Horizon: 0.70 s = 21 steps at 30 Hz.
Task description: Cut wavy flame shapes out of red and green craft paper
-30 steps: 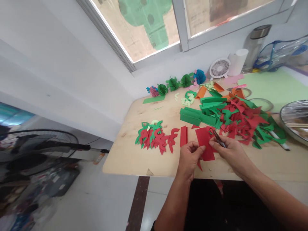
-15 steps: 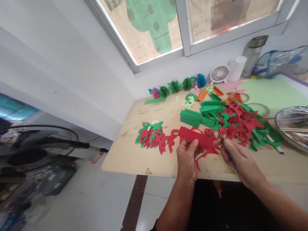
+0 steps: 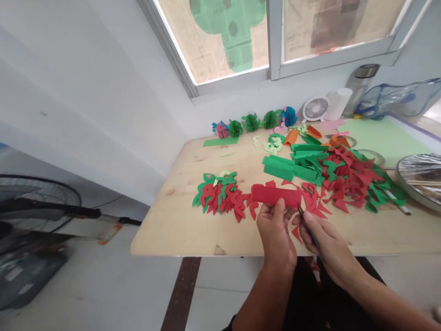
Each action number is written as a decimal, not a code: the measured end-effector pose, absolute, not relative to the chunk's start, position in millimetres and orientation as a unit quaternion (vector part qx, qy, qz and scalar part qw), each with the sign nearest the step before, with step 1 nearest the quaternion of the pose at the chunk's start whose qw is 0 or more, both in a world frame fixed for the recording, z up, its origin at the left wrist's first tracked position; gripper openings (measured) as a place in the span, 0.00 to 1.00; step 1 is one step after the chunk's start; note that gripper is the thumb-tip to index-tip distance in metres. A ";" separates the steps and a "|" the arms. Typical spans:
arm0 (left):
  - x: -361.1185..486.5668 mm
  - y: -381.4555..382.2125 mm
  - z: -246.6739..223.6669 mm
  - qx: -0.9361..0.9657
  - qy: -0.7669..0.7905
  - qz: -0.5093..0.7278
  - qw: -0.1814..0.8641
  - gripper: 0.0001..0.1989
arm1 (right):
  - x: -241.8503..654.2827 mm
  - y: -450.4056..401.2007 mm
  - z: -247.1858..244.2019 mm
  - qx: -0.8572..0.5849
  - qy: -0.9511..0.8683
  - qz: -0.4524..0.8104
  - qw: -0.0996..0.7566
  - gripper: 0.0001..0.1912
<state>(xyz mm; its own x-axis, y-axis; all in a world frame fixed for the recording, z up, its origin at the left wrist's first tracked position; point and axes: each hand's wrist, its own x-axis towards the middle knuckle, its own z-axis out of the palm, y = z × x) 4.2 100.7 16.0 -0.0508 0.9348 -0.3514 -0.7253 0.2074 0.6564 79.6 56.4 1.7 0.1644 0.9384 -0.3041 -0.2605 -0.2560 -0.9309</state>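
Observation:
Pinched between thumb and fingers of my left hand (image 3: 277,227) is a folded strip of red paper (image 3: 275,195), held just above the table's front part. My right hand (image 3: 320,234) is closed round a pair of dark scissors (image 3: 310,228), whose blades meet the strip's right end; its fingers partly hide the handles. Left of the strip lies a pile of cut red and green paper shapes (image 3: 220,195). Red paper scraps (image 3: 354,179) are heaped to the right, mixed with green ones. Folded green paper strips (image 3: 279,168) lie behind my left hand.
Paper honeycomb figures (image 3: 251,122) line the wall at the back. A small white fan (image 3: 316,109), a clear bottle (image 3: 360,89) and a plastic bag (image 3: 399,99) stand back right. At the right edge is a film-covered bowl (image 3: 418,177) with chopsticks. A floor fan (image 3: 37,202) stands left.
The scissors have moved left to the red strip's right end. My left hand has shifted slightly right, and the loose red piece under the strip has dropped away. The camera view has turned a little.

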 end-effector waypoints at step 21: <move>58.3 89.5 21.7 0.179 0.439 0.586 0.657 0.13 | 125.5 57.7 1.7 -0.499 -0.271 0.583 0.581 0.25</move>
<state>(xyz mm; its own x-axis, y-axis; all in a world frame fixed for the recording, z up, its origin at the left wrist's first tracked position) 58.3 89.5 21.7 -0.0736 0.9274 -0.3667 -0.6126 0.2481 0.7505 125.5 57.7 1.7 0.1727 0.9478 -0.2682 -0.4072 -0.1792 -0.8956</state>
